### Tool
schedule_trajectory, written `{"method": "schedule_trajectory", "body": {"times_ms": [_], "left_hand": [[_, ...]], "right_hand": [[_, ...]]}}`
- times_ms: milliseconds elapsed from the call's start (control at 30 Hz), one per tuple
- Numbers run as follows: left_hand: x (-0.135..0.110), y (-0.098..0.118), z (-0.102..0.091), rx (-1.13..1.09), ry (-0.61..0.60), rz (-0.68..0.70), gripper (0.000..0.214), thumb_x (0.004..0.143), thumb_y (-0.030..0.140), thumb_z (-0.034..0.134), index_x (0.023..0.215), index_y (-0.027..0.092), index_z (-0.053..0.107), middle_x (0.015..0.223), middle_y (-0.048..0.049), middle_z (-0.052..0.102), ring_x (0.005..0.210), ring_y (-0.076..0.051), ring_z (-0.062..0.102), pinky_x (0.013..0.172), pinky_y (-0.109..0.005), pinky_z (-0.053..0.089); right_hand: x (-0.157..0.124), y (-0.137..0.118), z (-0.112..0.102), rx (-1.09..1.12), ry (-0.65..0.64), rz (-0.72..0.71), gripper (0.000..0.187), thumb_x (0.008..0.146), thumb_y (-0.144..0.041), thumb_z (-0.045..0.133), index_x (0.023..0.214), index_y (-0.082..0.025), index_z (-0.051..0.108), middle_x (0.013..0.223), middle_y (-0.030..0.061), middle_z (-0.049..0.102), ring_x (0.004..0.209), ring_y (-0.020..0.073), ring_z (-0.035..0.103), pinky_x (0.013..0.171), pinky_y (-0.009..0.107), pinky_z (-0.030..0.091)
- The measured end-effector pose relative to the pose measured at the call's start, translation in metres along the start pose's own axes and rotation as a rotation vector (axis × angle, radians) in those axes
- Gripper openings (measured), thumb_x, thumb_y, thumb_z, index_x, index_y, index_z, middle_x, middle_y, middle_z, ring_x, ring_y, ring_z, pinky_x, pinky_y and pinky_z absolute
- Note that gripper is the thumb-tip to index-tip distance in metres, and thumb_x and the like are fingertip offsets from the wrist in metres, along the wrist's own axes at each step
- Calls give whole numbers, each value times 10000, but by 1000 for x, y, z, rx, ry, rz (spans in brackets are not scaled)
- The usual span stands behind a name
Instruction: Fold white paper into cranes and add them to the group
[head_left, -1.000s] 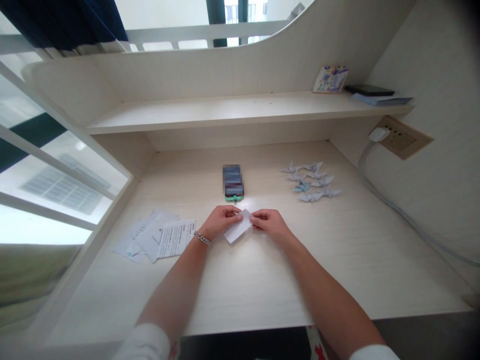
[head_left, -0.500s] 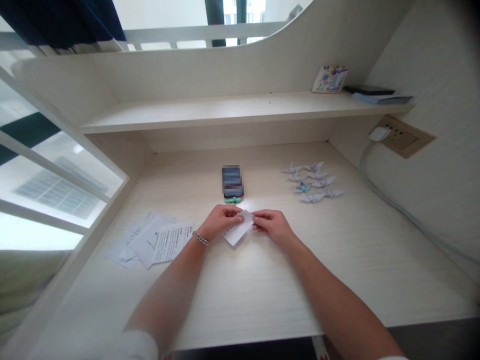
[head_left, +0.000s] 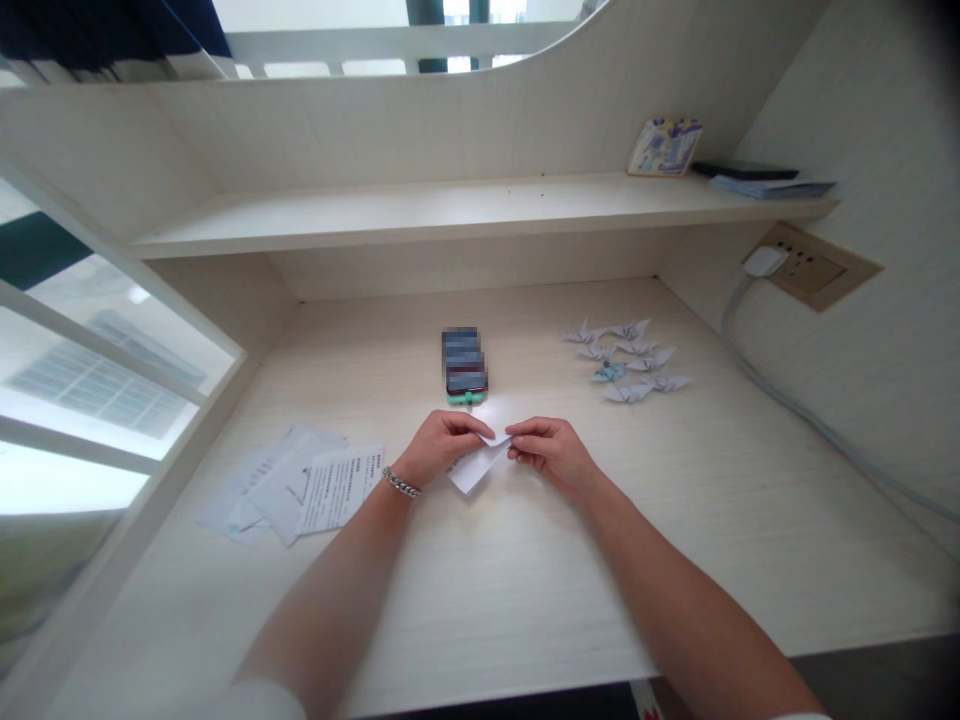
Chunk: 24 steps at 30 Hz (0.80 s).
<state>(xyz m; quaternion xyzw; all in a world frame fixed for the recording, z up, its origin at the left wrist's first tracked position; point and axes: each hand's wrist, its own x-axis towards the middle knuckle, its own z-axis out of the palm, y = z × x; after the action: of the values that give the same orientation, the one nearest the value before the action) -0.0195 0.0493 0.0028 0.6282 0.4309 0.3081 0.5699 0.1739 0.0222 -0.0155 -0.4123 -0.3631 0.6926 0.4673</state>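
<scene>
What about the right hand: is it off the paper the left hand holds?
No, the right hand pinches a corner of the paper that the left hand holds.

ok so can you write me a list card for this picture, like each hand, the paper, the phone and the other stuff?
Left hand: holding a small white paper
Right hand: pinching the same paper's far right corner
Phone: lying on the desk beyond the hands, screen blurred
Folded paper shapes: grouped on the right, mostly whitish, one bluish
Printed sheets: overlapping on the left
Plug: white, in the wall socket
</scene>
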Motion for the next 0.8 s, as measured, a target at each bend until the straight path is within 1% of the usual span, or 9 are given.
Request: {"method": "schedule_trajectory", "body": {"times_ms": [167,333,533,633,800], "left_hand": [[0,3,3,59,-3,27,183,704,215,578,821,132,690,693,-30,625,521,-68,464,456,-178,323],[0,3,5,104,32,67,219,728,246,563,877,138,683,811,-61,661,640,-111,546,535,-199,399],[-1,6,4,151,50,72,208,735,263,567,843,139,694,778,-56,667,614,-106,541,508,-188,380],[-2,8,4,149,59,94,206,733,276,577,832,138,693,805,-61,670,648,-115,555,529,-190,393],[-2,9,6,108,18,98,214,742,270,572,861,133,685,853,-77,672,705,-138,580,576,-206,422]], "right_hand": [[1,1,0,-26,19,-30,217,591,-210,719,799,-157,692,598,27,656,569,125,612,558,235,465],[4,4,-2,-69,52,-57,218,594,-233,717,797,-154,697,584,33,657,554,127,604,557,247,466],[2,2,-2,-46,35,-68,205,595,-214,715,789,-149,698,594,43,665,574,131,613,566,242,469],[1,0,-2,-4,11,-62,207,591,-210,715,788,-147,701,608,46,667,593,132,617,588,245,475],[1,-3,-2,22,33,-42,184,595,-192,702,773,-146,699,593,41,660,580,130,612,580,240,479]]}}
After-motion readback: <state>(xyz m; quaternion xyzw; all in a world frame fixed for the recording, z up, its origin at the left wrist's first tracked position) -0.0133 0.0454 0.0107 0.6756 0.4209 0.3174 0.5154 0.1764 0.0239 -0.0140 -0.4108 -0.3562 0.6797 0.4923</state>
